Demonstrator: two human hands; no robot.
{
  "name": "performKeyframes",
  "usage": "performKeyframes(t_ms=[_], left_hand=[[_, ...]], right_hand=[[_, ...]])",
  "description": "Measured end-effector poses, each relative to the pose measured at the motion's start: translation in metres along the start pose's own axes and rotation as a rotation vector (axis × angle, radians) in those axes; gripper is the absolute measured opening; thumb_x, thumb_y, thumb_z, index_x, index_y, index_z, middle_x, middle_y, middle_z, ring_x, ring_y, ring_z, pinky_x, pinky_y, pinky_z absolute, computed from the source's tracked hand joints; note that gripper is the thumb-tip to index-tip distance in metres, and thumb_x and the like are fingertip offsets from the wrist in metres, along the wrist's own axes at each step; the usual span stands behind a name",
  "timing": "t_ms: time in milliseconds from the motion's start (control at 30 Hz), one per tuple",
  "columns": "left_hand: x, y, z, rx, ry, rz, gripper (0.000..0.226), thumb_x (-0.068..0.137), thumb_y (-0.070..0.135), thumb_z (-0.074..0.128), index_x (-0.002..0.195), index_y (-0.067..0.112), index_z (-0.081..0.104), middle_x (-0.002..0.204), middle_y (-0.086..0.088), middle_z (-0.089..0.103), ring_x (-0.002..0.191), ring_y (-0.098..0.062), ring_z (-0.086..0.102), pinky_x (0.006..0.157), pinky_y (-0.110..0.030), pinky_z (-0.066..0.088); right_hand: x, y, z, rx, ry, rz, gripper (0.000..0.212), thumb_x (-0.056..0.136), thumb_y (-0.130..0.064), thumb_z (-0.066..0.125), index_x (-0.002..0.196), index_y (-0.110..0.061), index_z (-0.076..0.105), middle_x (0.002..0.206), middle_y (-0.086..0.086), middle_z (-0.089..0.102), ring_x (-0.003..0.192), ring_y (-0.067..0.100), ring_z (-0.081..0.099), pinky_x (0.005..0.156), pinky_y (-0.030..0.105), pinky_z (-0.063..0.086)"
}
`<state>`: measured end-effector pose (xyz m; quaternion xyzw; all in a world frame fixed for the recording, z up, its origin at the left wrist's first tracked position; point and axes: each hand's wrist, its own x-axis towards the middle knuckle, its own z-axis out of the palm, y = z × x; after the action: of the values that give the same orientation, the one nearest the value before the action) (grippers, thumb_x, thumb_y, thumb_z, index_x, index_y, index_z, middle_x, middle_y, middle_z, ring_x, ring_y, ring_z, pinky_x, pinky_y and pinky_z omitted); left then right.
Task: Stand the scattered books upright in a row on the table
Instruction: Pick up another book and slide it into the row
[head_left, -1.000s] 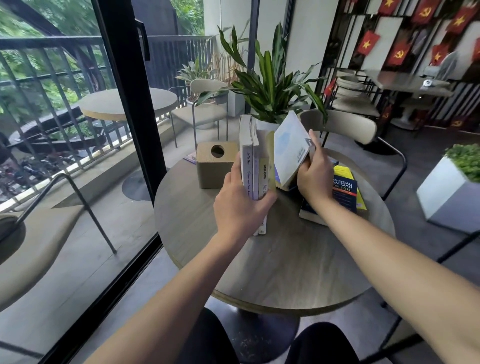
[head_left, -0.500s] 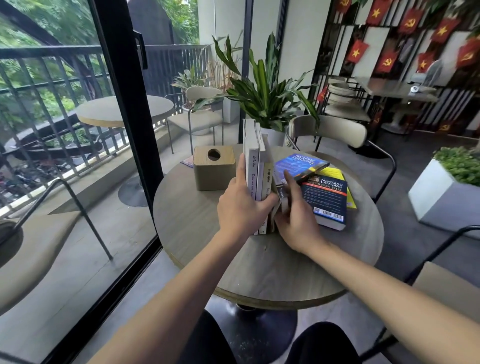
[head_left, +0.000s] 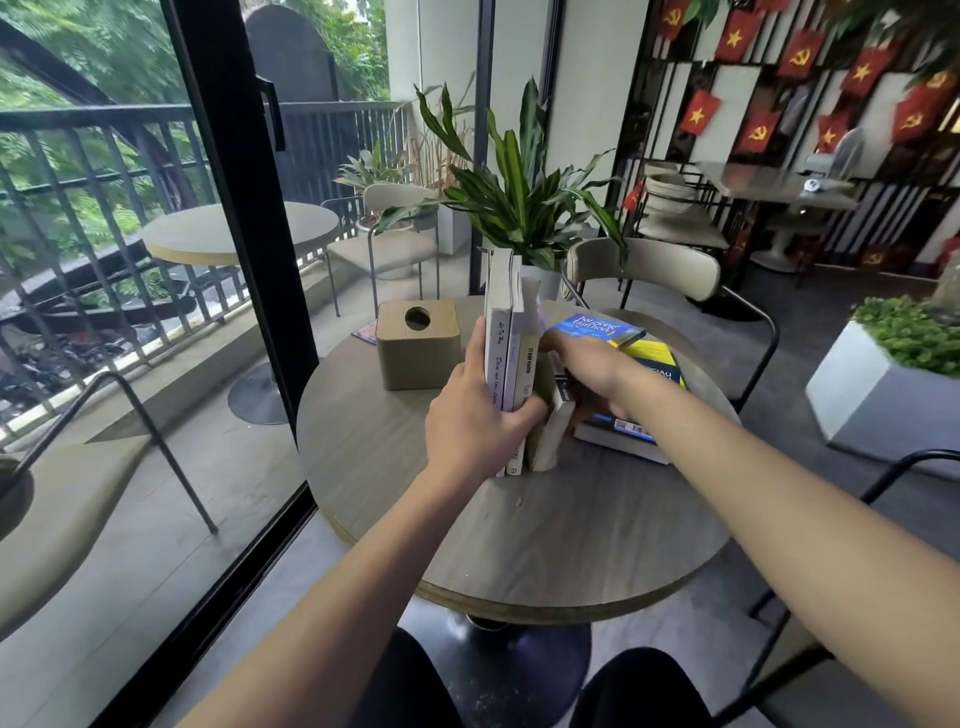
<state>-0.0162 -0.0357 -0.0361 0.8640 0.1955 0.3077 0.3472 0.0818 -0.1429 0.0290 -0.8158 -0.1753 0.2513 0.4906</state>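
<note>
Your left hand (head_left: 480, 415) clamps the upright books (head_left: 506, 358) near the middle of the table (head_left: 545, 535), thumb across the spines and fingers flat on the left cover, so the row cannot topple while more are added. Your right hand (head_left: 589, 371) reaches in from the right, fingers curled at the row's right end (what it grips, if anything, is hidden behind the books, so its closure cannot be told); it appears to be pressing the last, slightly leaning book against the others. Count: three tall books stand upright, with one shorter one tilted beside them. Three more lie flat in a stack (head_left: 634, 410) just beside the row, under your right wrist: blue on top, yellow, then dark. One tissue box (head_left: 418, 345) stands left of the row, apart from it
</note>
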Motion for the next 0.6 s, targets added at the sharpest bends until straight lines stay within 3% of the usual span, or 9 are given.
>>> performKeyframes(t_ms=[67, 133, 200, 367, 500, 600], left_hand=[[0.0, -0.001, 0.0, 0.007, -0.004, -0.003, 0.091, 0.071, 0.052, 0.064, 0.153, 0.034, 0.029, 0.118, 0.002, 0.065, 0.106, -0.025, 0.062, 0.083, -0.038, 0.052], [0.001, -0.002, -0.001, -0.002, -0.008, -0.004, 0.091, 0.07, 0.053, 0.063, 0.153, 0.035, 0.03, 0.118, 0.003, 0.065, 0.104, -0.025, 0.062, 0.083, -0.039, 0.053], [0.001, -0.002, -0.001, -0.013, -0.012, -0.004, 0.091, 0.069, 0.053, 0.062, 0.152, 0.034, 0.031, 0.117, 0.003, 0.066, 0.104, -0.024, 0.062, 0.084, -0.039, 0.053], [0.002, -0.004, 0.0, 0.0, -0.01, 0.007, 0.088, 0.071, 0.05, 0.063, 0.151, 0.033, 0.032, 0.114, 0.002, 0.065, 0.101, -0.025, 0.062, 0.079, -0.037, 0.051], [0.002, -0.006, -0.001, 0.0, -0.021, 0.031, 0.091, 0.071, 0.055, 0.06, 0.154, 0.036, 0.027, 0.116, 0.002, 0.065, 0.102, -0.024, 0.063, 0.083, -0.04, 0.054], [0.004, -0.009, -0.002, -0.002, -0.021, 0.067, 0.092, 0.075, 0.062, 0.063, 0.155, 0.034, 0.027, 0.123, 0.002, 0.065, 0.109, -0.024, 0.062, 0.085, -0.039, 0.052]], right_hand=[[0.001, -0.009, 0.002, -0.118, 0.045, 0.033, 0.036, 0.09, -0.043, 0.057, 0.089, -0.008, 0.064, 0.078, 0.014, 0.068, 0.055, 0.024, 0.06, 0.041, 0.018, 0.046], [0.004, -0.012, 0.003, -0.24, 0.129, 0.038, 0.029, 0.095, -0.032, 0.054, 0.089, -0.004, 0.058, 0.07, 0.01, 0.056, 0.051, 0.021, 0.05, 0.032, 0.013, 0.033], [0.011, -0.008, 0.004, -0.321, 0.2, 0.002, 0.025, 0.094, -0.027, 0.051, 0.091, -0.003, 0.058, 0.069, 0.009, 0.051, 0.053, 0.021, 0.044, 0.038, 0.021, 0.031], [0.013, 0.013, 0.004, -0.328, 0.391, -0.192, 0.032, 0.09, -0.021, 0.051, 0.061, -0.01, 0.048, 0.06, 0.007, 0.046, 0.061, 0.026, 0.043, 0.049, 0.034, 0.025], [0.008, 0.032, 0.004, -0.244, 0.54, -0.411, 0.022, 0.097, -0.022, 0.052, 0.082, -0.006, 0.055, 0.07, 0.006, 0.056, 0.064, 0.023, 0.05, 0.049, 0.03, 0.032], [-0.001, 0.053, 0.013, -0.197, 0.574, -0.589, 0.016, 0.098, -0.017, 0.053, 0.102, -0.004, 0.062, 0.083, 0.001, 0.064, 0.071, 0.017, 0.055, 0.058, 0.024, 0.033]])
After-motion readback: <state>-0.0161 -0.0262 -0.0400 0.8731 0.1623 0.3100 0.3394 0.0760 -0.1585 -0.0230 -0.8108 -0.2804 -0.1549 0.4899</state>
